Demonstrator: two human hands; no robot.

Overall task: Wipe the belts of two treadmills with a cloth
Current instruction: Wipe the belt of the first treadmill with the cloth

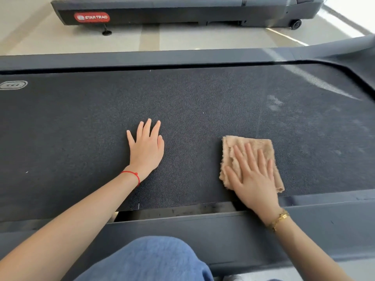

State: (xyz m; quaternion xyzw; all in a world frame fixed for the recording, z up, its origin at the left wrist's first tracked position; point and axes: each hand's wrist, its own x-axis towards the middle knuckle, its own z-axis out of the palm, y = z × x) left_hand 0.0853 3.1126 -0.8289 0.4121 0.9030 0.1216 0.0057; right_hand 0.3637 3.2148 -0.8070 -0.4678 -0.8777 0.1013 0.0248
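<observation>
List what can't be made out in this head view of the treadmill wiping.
- Belt under the cloth: hidden by cloth and right hand.
- Belt's left and right ends: cut off by frame edges.
- Second treadmill: its belt cut off by the top edge.
- Belt logo: too small and blurred to read.
- Belt under the left hand: covered.

Single head view, looking forward and down, close over belt (182,102); left hand (147,148) and right hand (254,179) near, second treadmill (182,13) well beyond the fingertips.
</observation>
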